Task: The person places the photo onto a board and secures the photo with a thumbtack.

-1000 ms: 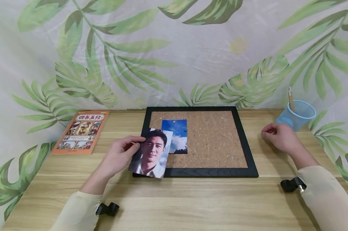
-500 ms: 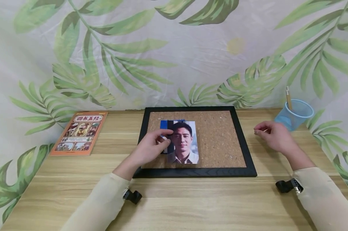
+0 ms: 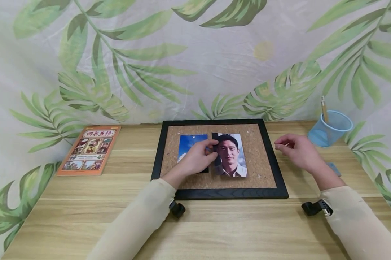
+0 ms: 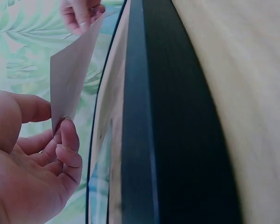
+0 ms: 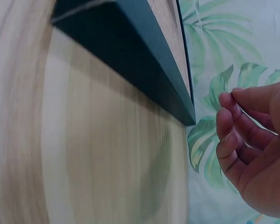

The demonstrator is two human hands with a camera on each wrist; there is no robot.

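A black-framed cork board (image 3: pixel 268 144) lies flat on the wooden table. A blue sky photo (image 3: pixel 190 142) sits on its left part. My left hand (image 3: pixel 211 150) pinches the left edge of a portrait photo (image 3: pixel 231 155), which is over the cork just right of the sky photo. In the left wrist view the photo's white back (image 4: pixel 74 70) rises from my thumb and fingers (image 4: pixel 65 149) beside the frame (image 4: pixel 172 116). My right hand (image 3: pixel 281 144) hovers past the board's right edge, and its thumb and forefinger pinch a tiny pale object. In the right wrist view its curled fingers (image 5: pixel 242 135) show.
An orange picture book (image 3: pixel 88 150) lies at the left. A blue mesh cup (image 3: pixel 332 128) with a pencil (image 3: pixel 324 110) stands at the far right, and a small grey item (image 3: pixel 333 168) lies near it. A leaf-print curtain hangs behind the table.
My left hand has carried the portrait photo from the board's front left corner up and right, to beside the sky photo. My right hand has drifted left toward the board.
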